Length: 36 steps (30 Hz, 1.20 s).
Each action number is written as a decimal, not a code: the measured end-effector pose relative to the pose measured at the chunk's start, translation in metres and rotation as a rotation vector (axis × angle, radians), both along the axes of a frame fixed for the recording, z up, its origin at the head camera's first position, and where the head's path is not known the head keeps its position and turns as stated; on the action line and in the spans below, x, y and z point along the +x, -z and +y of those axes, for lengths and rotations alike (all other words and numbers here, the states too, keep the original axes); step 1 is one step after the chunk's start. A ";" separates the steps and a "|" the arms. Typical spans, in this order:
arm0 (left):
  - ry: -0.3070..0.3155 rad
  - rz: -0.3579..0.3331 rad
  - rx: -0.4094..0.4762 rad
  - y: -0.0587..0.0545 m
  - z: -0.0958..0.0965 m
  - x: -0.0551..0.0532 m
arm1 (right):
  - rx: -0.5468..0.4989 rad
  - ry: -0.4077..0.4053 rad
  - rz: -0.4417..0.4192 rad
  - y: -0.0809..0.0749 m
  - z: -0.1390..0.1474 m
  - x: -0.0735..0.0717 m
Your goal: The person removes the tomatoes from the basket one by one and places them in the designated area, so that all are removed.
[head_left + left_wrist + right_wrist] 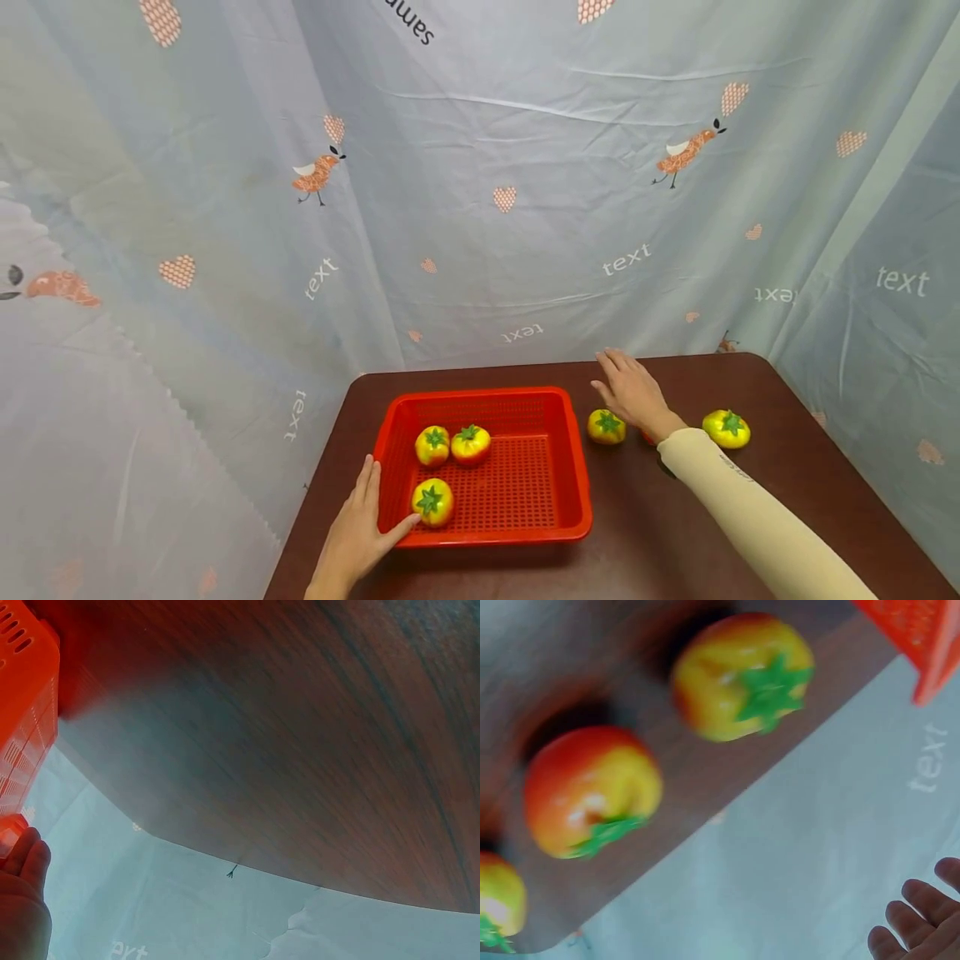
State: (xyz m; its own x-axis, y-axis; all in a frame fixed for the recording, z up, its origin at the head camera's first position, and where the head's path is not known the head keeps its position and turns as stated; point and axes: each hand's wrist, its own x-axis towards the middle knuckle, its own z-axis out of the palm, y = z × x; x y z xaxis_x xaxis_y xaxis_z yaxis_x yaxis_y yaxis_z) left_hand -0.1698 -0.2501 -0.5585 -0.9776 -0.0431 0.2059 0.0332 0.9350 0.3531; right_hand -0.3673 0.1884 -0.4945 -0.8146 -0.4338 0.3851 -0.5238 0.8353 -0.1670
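- Behind the red basket [525, 536], the whole background is filled by a pale blue curtain [480, 167] printed with birds, hearts and lettering.
- The basket is carried by a dark brown bench [660, 542], which extends well beyond its right side.
- To the right of the basket, a forearm is covered by a cream sleeve [757, 508].
- At the basket's near left corner, the left hand [356, 533] is placed; its fingers [366, 483] are laid straight along the left side, with the thumb spread wide across the corner.
- Right of the basket, the right hand [636, 396] is held above the bench; its fingers [928, 900] are straight and slightly spread, with the thumb apart.
- Inside the basket, three yellow-red fruits are seen: the back-left fruit [432, 450] and the back fruit [471, 448] are set side by side, and the front fruit [438, 510] is found beside the left thumb tip; whether they touch cannot be told.
- Outside the basket's right side, three more are spaced in a row: the closest fruit [603, 428], on the near side of the right fingers; the middle fruit [592, 787], mostly hidden by the right wrist in the head view; and the outermost fruit [723, 432], beyond that wrist. All three are seen well apart from the fingers in the right wrist view.
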 end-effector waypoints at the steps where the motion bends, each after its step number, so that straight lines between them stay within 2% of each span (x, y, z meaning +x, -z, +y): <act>1: 0.001 0.006 0.002 0.000 0.000 0.000 | -0.001 -0.005 0.006 -0.002 -0.005 0.000; 6: 0.003 0.028 -0.002 0.001 0.000 0.000 | -0.001 -0.022 -0.012 -0.008 -0.031 0.004; 14: -0.001 0.027 -0.012 0.004 0.001 0.002 | 0.020 -0.056 -0.073 -0.002 -0.064 0.011; 29: -0.008 -0.007 -0.013 0.000 0.002 0.002 | 0.050 -0.088 -0.138 -0.002 -0.100 0.028; 36: -0.002 0.011 -0.008 -0.002 0.001 0.002 | 0.070 -0.134 -0.137 -0.005 -0.122 0.037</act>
